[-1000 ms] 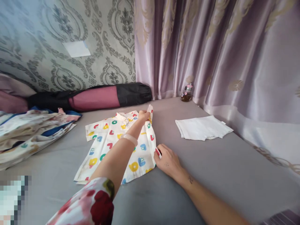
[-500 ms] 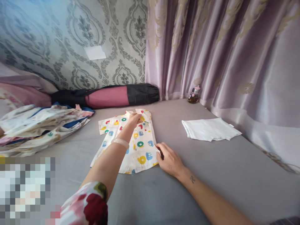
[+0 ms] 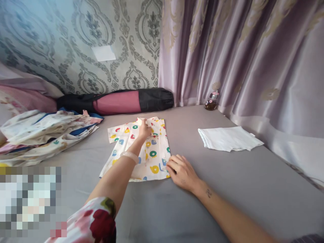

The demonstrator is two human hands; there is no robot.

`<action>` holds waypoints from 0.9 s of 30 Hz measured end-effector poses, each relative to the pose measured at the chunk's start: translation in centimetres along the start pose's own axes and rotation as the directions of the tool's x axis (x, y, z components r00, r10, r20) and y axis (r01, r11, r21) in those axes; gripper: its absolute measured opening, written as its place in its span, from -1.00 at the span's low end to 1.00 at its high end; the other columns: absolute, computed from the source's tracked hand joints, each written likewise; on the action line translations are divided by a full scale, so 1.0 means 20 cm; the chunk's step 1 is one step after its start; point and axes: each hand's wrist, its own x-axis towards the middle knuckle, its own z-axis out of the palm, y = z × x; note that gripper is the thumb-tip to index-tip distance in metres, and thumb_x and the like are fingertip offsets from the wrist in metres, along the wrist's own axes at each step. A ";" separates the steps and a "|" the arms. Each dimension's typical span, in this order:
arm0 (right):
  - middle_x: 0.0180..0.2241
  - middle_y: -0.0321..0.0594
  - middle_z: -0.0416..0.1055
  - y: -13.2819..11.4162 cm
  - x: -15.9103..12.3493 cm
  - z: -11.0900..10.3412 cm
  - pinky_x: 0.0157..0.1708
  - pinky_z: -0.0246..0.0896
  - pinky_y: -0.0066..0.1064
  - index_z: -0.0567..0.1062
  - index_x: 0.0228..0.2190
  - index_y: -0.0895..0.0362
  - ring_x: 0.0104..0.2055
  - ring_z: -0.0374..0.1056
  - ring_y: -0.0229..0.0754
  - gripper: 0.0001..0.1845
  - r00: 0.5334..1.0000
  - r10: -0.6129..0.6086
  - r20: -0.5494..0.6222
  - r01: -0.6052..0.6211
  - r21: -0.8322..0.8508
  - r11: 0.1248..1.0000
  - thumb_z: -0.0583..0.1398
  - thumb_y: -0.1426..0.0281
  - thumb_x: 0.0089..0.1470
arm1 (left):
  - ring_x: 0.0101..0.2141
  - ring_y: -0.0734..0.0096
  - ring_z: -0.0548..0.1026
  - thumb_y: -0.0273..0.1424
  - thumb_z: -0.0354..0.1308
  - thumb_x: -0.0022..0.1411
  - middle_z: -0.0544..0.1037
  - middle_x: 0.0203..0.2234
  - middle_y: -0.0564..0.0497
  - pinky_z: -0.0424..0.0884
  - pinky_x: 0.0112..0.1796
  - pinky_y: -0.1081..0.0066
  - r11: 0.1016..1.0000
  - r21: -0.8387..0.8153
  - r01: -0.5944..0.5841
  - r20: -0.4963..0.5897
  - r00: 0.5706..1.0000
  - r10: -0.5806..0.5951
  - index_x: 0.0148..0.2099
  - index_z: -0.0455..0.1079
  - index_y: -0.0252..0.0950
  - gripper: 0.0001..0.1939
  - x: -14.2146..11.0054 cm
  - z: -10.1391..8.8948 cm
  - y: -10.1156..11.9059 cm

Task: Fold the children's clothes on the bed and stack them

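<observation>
A short-sleeved white child's shirt (image 3: 154, 162) printed with red, yellow, blue and green letter shapes lies on the grey bed sheet. Its right side is folded over toward the middle, and the sleeve on the left sticks out. My left hand (image 3: 144, 130), with a pale bangle at the wrist, is closed on the cloth just below the collar; its fingertips are partly hidden. At the lower right edge of the shirt, my right hand (image 3: 181, 172) has its fingers curled, with thumb and forefinger on the cloth.
White folded shorts (image 3: 229, 139) lie to the right. A heap of clothes (image 3: 50, 131) is at the left. Along the wall rests a long black and pink rolled bag (image 3: 117, 102). A small bottle with dark liquid (image 3: 211, 101) stands by the curtain (image 3: 227, 57).
My left hand has brought the shirt's right side and sleeve inward, over the front. My right hand has stayed by the lower right edge. The view has turned slightly left.
</observation>
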 end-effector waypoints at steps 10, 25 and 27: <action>0.22 -0.12 0.26 0.04 -0.02 0.04 0.30 -0.09 -0.16 0.29 0.19 0.18 0.28 0.08 -0.13 -0.49 0.990 -0.085 0.115 0.080 0.052 0.995 -0.07 0.53 0.23 | 0.21 0.20 0.22 -0.34 -0.17 0.38 0.39 0.12 -0.16 -0.01 0.21 0.08 0.640 0.524 -0.562 0.453 0.820 0.349 0.14 0.25 -0.26 -0.64 0.01 0.19 0.06; 0.38 -0.13 -0.15 0.00 -0.01 -0.02 0.35 -0.38 -0.08 0.09 0.30 0.08 0.41 -0.33 -0.14 -0.45 0.941 -0.014 0.338 -0.013 0.076 0.997 -0.12 0.25 0.33 | 0.32 0.14 0.02 -0.10 -0.33 0.40 0.09 0.33 -0.23 -0.10 0.26 0.17 0.522 0.501 -0.690 0.610 0.710 0.352 0.34 0.04 -0.43 -0.35 0.25 0.42 0.01; 0.38 -0.14 -0.17 0.01 0.00 -0.02 0.35 -0.39 -0.08 0.08 0.30 0.07 0.41 -0.35 -0.13 -0.44 0.936 -0.013 0.351 -0.014 0.074 0.997 -0.13 0.25 0.34 | 0.31 0.19 0.03 -0.12 -0.33 0.41 0.10 0.33 -0.21 -0.09 0.26 0.21 0.503 0.496 -0.708 0.635 0.691 0.347 0.34 0.05 -0.41 -0.37 0.26 0.41 0.02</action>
